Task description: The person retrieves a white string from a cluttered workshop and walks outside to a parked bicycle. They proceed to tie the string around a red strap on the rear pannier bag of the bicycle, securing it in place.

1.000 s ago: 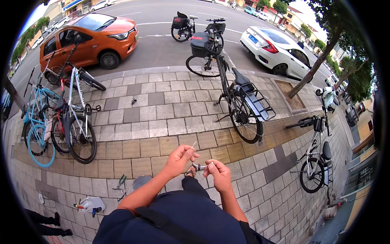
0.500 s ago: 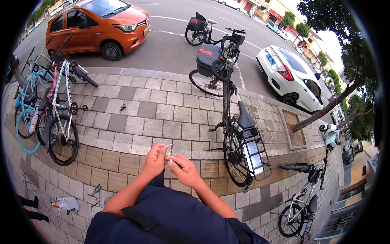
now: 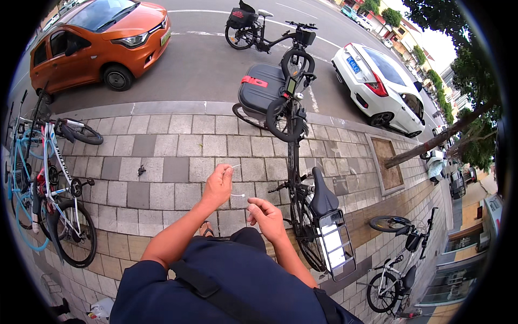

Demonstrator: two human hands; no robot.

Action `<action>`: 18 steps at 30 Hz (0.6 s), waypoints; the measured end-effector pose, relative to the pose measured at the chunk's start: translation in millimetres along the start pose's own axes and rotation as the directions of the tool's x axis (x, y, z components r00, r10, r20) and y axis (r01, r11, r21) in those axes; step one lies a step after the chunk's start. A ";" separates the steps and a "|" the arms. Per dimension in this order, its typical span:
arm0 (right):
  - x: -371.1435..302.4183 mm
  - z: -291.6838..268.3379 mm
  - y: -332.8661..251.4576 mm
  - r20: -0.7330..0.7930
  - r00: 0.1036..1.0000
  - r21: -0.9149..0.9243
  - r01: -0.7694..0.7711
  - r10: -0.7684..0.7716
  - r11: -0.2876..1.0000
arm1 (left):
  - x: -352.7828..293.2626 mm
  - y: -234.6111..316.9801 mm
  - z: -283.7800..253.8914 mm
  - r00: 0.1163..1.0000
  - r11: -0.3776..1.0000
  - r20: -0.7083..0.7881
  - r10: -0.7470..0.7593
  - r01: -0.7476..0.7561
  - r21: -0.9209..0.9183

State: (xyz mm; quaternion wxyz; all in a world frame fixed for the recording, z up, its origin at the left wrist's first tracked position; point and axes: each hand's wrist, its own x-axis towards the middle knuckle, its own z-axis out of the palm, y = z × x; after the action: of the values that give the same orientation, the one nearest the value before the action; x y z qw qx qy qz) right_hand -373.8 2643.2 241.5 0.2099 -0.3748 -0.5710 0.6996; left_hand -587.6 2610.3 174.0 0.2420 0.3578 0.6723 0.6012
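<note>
Ahead of my body, my left hand (image 3: 218, 186) is closed on a thin white zip tie (image 3: 238, 195). One end of the tie pokes out above the fingertips; its lower end, with a small knob, sticks out toward the right. My right hand (image 3: 265, 216) is lower and to the right, apart from the tie. Its fingers are loosely bent, with a gap to the thumb and nothing seen between them. Just right of that hand stands a black bicycle (image 3: 324, 195) with a rear rack (image 3: 335, 245) and a grey hard case (image 3: 259, 92) at its front.
Several bicycles (image 3: 59, 178) lean together at the left, and a white one (image 3: 386, 289) stands at lower right. Along the kerb are an orange car (image 3: 102, 43), a black bicycle (image 3: 264, 35) and a white car (image 3: 377, 81). A tree trunk (image 3: 421, 148) rises from a square pit.
My hands, together before, have separated: the left moved up with the zip tie, the right shifted rightward and let go of it. My view has turned, and a sandaled foot now shows.
</note>
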 end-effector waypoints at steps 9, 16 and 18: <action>229.3 -108.0 -42.9 -0.112 0.991 -0.079 0.068 -0.077 0.995 | 268.2 -76.5 86.3 0.960 0.990 -0.261 0.106 -0.078 0.116; 405.2 -167.0 -48.8 0.007 0.975 -0.575 0.187 -0.223 0.797 | 345.3 -114.5 150.7 0.975 0.955 -0.165 0.151 -0.100 0.280; 433.2 -173.9 -54.0 0.067 0.980 -0.697 0.181 -0.189 0.694 | 353.5 -116.2 166.8 0.992 0.982 -0.127 0.029 -0.005 0.190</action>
State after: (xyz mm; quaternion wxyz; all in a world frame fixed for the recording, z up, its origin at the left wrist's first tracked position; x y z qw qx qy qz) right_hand -521.5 3081.4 158.2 0.1247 -0.3704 -0.8267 0.4047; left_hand -705.3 2986.7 70.4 0.1578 0.3454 0.7375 0.5585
